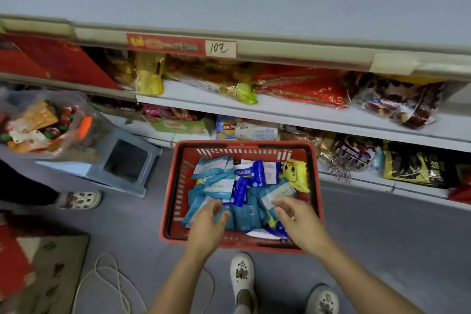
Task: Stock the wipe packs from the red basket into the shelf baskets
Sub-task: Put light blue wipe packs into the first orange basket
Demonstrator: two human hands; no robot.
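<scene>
The red basket (175, 186) stands on the grey floor below the shelves, filled with several light-blue and dark-blue wipe packs (244, 214) and a yellow pack (295, 173) at its right. My left hand (207, 224) hovers over the near left of the pile with relaxed, slightly curled fingers that hold nothing. Over the near right of the pile is my right hand (297, 219), fingers loosely spread and empty. Both hands sit just above the packs; whether they touch them I cannot tell.
Shelves (318, 112) with snack bags run across the back. A grey-blue stool (122, 160) stands left of the basket, with a clear bag of snacks (43, 125) beside it. Another person's shoe (81, 199) is at left. A white cord (107, 278) lies on the floor.
</scene>
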